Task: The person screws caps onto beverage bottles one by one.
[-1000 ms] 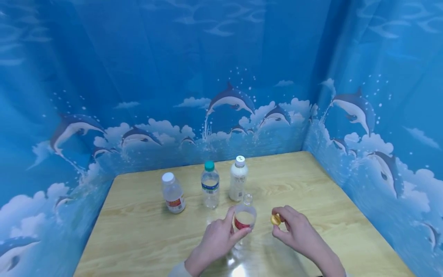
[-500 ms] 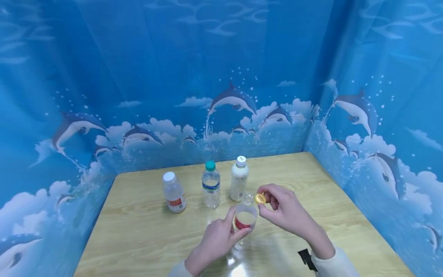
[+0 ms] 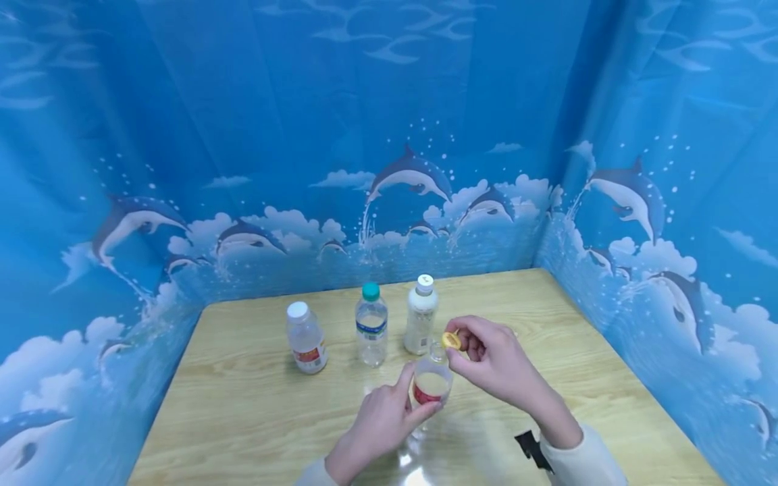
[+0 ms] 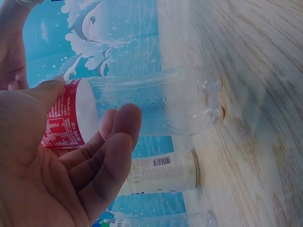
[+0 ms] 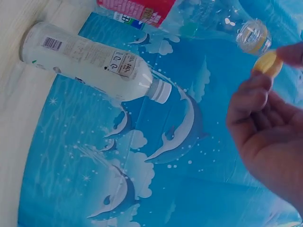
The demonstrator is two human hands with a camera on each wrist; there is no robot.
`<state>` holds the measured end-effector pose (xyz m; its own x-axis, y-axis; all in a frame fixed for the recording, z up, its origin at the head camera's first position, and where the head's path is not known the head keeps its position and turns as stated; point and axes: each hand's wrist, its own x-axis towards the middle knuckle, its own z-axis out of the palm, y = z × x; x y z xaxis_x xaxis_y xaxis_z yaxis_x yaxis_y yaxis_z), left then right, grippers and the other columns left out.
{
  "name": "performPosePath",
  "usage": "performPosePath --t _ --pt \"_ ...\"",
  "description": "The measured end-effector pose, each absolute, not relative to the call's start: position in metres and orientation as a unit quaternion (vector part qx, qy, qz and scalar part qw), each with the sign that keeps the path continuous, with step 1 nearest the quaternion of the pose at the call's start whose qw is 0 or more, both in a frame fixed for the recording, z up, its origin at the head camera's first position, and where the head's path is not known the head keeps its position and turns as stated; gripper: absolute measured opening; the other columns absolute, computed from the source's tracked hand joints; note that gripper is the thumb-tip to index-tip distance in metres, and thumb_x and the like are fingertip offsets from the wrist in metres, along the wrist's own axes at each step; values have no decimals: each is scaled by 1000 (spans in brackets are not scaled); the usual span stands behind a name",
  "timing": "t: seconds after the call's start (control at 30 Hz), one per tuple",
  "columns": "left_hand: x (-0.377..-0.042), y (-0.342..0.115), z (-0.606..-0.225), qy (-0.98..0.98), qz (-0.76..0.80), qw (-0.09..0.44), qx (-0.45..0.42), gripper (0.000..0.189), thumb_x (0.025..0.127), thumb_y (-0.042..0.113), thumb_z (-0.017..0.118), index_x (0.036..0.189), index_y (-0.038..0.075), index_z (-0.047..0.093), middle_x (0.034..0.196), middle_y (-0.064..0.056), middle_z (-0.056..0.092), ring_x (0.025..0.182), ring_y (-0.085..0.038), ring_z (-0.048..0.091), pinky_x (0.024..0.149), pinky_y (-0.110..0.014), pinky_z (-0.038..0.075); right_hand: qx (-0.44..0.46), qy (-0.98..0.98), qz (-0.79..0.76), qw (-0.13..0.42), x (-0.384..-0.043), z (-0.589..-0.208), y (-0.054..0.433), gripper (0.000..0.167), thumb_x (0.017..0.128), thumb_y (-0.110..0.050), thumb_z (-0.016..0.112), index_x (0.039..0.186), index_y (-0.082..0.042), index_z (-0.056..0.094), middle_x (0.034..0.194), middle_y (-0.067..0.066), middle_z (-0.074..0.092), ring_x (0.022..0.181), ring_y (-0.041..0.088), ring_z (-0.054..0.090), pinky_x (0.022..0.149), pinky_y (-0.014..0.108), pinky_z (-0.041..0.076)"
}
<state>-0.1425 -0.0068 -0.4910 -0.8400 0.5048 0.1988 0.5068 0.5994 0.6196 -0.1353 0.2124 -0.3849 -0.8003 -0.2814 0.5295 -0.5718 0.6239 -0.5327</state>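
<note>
My left hand (image 3: 384,416) grips a clear plastic bottle with a red label (image 3: 430,386) around its label. The bottle stands upright on the table, its mouth uncovered; in the left wrist view its clear lower body (image 4: 156,101) reaches the wood. Between thumb and fingertips my right hand (image 3: 495,361) pinches a yellow bottle cap (image 3: 451,340), its hollow side showing. That cap is right beside the bottle's mouth; the right wrist view has the cap (image 5: 268,64) close to the bare neck (image 5: 253,36), a little off it.
Behind the held bottle stands a white-capped milky bottle (image 3: 421,317). A clear bottle with a green cap (image 3: 371,331) is left of it, and a white-capped bottle with a red label (image 3: 306,341) farther left. A blue dolphin curtain (image 3: 304,135) borders the wooden table (image 3: 243,418).
My right hand has moved left with the yellow cap, from well right of the bottle to beside its mouth. The left hand and the bottle have stayed in place.
</note>
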Motion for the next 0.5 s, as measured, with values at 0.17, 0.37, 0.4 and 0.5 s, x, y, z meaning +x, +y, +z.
performPosePath --t 0.17,0.37,0.4,0.5 --pt "-142 -9 -491 -893 -348 1 -285 64 100 61 64 144 17 50 57 19 45 46 5 41 44 -19 37 275 -879 361 148 -135 -380 205 27 85 -5 76 111 -10 72 81 -7 60 65 0 49 55 20 48" --pt "-142 -7 -491 -894 -344 3 -285 63 99 62 64 144 19 50 57 19 45 47 5 41 46 -19 37 289 -881 345 143 -135 -375 204 27 85 -7 77 111 -12 73 82 -13 57 66 0 48 56 19 47" --pt "-142 -7 -491 -895 -343 5 -285 63 99 62 64 144 20 50 58 19 45 47 5 41 46 -19 37 291 -882 342 141 -134 -374 205 28 84 -7 77 111 -13 73 82 -13 56 67 0 48 56 18 46" --pt "-142 -6 -490 -895 -344 3 -285 63 99 62 64 144 21 49 58 19 46 48 5 42 47 -19 37 298 -884 333 137 -134 -371 205 30 83 -6 76 112 -14 74 81 -15 53 67 0 47 56 18 45"
